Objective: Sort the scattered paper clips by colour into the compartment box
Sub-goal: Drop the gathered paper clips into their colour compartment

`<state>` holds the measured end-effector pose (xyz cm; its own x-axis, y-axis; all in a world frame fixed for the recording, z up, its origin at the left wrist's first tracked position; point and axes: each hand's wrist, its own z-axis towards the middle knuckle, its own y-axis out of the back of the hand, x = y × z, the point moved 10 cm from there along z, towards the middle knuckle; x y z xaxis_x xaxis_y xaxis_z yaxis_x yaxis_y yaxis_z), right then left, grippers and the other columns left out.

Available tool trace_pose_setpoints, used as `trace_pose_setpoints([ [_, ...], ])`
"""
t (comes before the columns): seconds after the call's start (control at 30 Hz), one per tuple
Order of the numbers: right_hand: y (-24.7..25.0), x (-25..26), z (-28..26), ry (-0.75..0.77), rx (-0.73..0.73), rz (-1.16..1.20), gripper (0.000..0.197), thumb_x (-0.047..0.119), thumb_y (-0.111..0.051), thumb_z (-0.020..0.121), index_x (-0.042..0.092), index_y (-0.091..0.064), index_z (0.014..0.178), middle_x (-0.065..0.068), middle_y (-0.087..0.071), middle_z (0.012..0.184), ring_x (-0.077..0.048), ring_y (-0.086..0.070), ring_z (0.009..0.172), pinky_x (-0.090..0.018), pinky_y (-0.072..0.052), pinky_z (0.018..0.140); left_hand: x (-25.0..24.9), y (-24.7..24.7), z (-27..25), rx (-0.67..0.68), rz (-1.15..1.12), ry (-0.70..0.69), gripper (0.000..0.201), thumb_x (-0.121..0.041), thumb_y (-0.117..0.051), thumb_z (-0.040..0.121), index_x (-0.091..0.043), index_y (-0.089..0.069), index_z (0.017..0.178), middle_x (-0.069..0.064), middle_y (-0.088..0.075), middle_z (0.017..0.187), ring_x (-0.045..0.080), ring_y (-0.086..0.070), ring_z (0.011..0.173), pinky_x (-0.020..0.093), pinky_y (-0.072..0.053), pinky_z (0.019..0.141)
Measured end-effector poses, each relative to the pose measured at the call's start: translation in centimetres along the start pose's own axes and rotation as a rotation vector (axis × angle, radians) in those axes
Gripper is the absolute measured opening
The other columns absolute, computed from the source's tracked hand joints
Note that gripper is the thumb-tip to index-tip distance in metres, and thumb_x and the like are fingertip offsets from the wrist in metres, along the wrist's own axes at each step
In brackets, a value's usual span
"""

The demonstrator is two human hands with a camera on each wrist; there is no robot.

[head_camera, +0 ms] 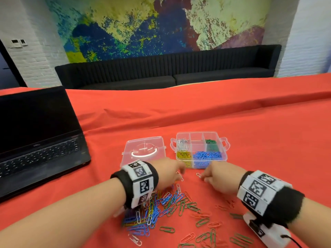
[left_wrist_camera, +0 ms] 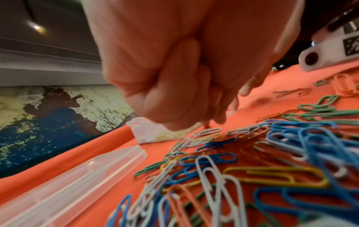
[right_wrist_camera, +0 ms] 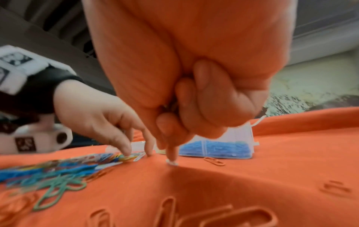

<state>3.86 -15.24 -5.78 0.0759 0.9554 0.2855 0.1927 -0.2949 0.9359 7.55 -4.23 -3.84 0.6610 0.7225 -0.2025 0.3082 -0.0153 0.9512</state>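
Observation:
The clear compartment box (head_camera: 200, 132) holds white, yellow, blue and green clips in separate cells. Loose mixed paper clips (head_camera: 161, 206) lie in a heap on the red cloth in front of it. My left hand (head_camera: 179, 169) is at the heap's far edge, thumb and forefinger tips down on either side of a white clip (right_wrist_camera: 139, 156), its other fingers curled. My right hand (right_wrist_camera: 170, 155) is curled, its forefinger tip pressing on a white clip (right_wrist_camera: 172, 162) lying just in front of the box. Something pale glints inside its curled fingers.
The box's clear lid (head_camera: 143, 151) lies flat to the left of the box. An open laptop (head_camera: 41, 140) sits at the far left. Orange and green clips (head_camera: 206, 235) are strewn near the front edge. A black sofa stands behind the table.

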Motion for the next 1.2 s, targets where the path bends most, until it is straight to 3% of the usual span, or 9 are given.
trace_pose_setpoints([
  [0.1,1.1,-0.5,0.2,0.022,-0.051,-0.012,0.022,0.029,-0.058,0.089,0.018,-0.073,0.078,-0.001,-0.07,0.081,-0.018,-0.061,0.078,-0.021,-0.045,0.065,-0.8,-1.0,1.3,0.047,0.185,-0.008,0.024,-0.022,-0.05,0.096,-0.018,-0.053,0.119,0.008,-0.065,0.106,0.027,-0.06,0.098,0.029,-0.042,0.075],
  [0.17,1.5,-0.8,0.7,-0.01,-0.078,-0.013,0.024,0.034,-0.065,0.084,0.015,-0.069,0.069,-0.002,-0.064,0.069,-0.016,-0.055,0.068,-0.02,-0.037,0.053,-1.2,-1.3,2.1,0.056,0.246,-0.037,0.017,-0.021,-0.05,0.095,-0.015,-0.053,0.111,0.01,-0.063,0.106,0.029,-0.059,0.098,0.029,-0.038,0.07],
  [0.3,0.7,-0.3,1.4,-0.05,-0.073,-0.127,0.024,0.035,-0.07,0.078,0.012,-0.066,0.083,-0.007,-0.069,0.086,-0.024,-0.065,0.084,-0.025,-0.048,0.069,-0.9,-1.6,2.8,0.087,0.255,-0.03,0.021,-0.019,-0.044,0.096,-0.007,-0.059,0.104,0.013,-0.064,0.103,0.029,-0.059,0.095,0.028,-0.039,0.071],
  [0.47,0.2,-0.4,0.9,-0.034,-0.011,-0.116,0.033,0.021,-0.055,0.085,0.013,-0.04,0.058,-0.003,-0.044,0.058,-0.022,-0.046,0.059,-0.022,-0.037,0.057,-0.3,0.1,2.5,0.066,-0.001,-0.059,0.02,-0.022,-0.043,0.098,-0.011,-0.056,0.088,0.004,-0.055,0.078,0.016,-0.048,0.065,0.023,-0.039,0.06],
  [0.57,-0.3,-2.8,-0.4,-0.138,0.162,0.307,0.027,0.024,-0.056,0.085,0.014,-0.05,0.06,0.0,-0.044,0.052,-0.014,-0.039,0.043,-0.02,-0.032,0.042,0.6,1.7,2.9,0.028,-0.338,0.01,0.02,-0.024,-0.043,0.098,-0.014,-0.053,0.085,0.0,-0.045,0.057,0.011,-0.039,0.041,0.016,-0.033,0.038],
  [0.67,-0.6,-4.7,-1.7,-0.344,0.319,1.229,0.011,0.013,-0.049,0.077,0.016,-0.044,0.068,0.002,-0.035,0.052,-0.007,-0.019,0.037,-0.01,-0.013,0.033,0.8,3.4,4.4,-0.022,-0.762,0.09,0.025,-0.021,-0.039,0.1,-0.02,-0.04,0.075,0.0,-0.031,0.051,0.01,-0.024,0.035,0.01,-0.02,0.039],
  [0.77,1.7,-5.6,-1.6,-0.35,0.285,1.694,0.005,0.013,-0.048,0.064,0.011,-0.048,0.068,-0.004,-0.038,0.059,-0.008,-0.024,0.036,-0.007,-0.015,0.033,0.8,5.9,7.5,-0.099,-0.882,0.149,0.024,-0.015,-0.037,0.097,-0.02,-0.039,0.074,0.002,-0.027,0.053,0.008,-0.02,0.034,0.006,-0.018,0.042],
  [0.97,4.6,-7.5,-0.2,-0.333,0.115,1.904,0.022,0.014,-0.043,0.075,0.004,-0.054,0.059,-0.013,-0.053,0.064,-0.017,-0.044,0.036,-0.02,-0.041,0.03,3.2,7.8,12.8,-0.071,-0.283,0.307,0.014,-0.009,-0.05,0.086,-0.006,-0.057,0.075,0.005,-0.043,0.05,0.017,-0.038,0.035,0.015,-0.03,0.036],
  [1.2,5.0,-8.1,1.1,-0.352,0.107,1.916,0.022,0.011,-0.046,0.074,-0.004,-0.061,0.069,-0.021,-0.06,0.071,-0.024,-0.056,0.047,-0.028,-0.054,0.044,4.3,7.7,14.8,0.014,-0.202,0.354,0.017,-0.013,-0.054,0.084,-0.003,-0.067,0.078,0.008,-0.056,0.056,0.018,-0.045,0.038,0.017,-0.039,0.041],
])
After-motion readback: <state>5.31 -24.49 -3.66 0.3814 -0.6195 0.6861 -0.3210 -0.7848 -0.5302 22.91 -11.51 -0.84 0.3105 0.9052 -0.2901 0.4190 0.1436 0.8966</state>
